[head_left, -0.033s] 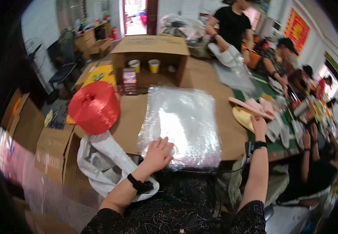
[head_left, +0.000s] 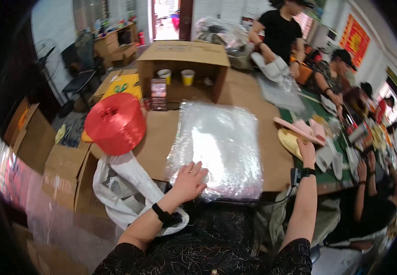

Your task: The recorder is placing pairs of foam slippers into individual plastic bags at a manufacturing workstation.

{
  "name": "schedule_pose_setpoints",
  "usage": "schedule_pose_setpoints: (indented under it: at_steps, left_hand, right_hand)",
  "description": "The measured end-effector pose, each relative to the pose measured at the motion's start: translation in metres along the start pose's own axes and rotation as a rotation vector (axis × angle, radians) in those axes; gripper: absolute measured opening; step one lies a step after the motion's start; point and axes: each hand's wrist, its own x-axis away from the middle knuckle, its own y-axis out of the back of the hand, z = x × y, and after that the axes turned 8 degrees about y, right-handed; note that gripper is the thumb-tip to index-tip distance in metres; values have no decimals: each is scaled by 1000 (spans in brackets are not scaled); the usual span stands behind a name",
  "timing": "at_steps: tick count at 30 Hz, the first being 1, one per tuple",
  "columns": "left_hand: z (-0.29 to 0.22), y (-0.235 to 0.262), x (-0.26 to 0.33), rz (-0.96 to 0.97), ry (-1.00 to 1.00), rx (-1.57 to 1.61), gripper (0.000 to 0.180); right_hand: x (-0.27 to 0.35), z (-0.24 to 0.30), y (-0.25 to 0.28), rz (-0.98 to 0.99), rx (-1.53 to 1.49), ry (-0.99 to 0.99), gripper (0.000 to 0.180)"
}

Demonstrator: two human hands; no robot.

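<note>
A stack of clear, shiny plastic bags lies on the cardboard-covered table in front of me. My left hand rests on its near left corner, fingers spread. To the right, a pink slipper leans over a yellow slipper. My right hand has its fingers closed at the near end of these slippers, with the fingertips partly hidden. Several pale slippers lie just beyond that hand on the green tabletop.
A red roll of plastic twine stands left of the bags, above a white sack. Behind them, an open cardboard box holds yellow-and-white cups. Co-workers handle footwear at the far right, one holding a white slipper.
The whole view has shifted slightly to the left, so things appear a little farther right. Both hands stay at the same things.
</note>
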Motion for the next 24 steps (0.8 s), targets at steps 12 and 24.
schedule_pose_setpoints:
  at_steps: [12,24]
  left_hand:
    - [1,-6,0,-19,6,26,58]
    - [1,-6,2,-35,5,16,58]
  right_hand:
    - [-64,-52,-32,-244,-1273,-669,45]
    - [-39,80,64,-460,-1386,-105,32]
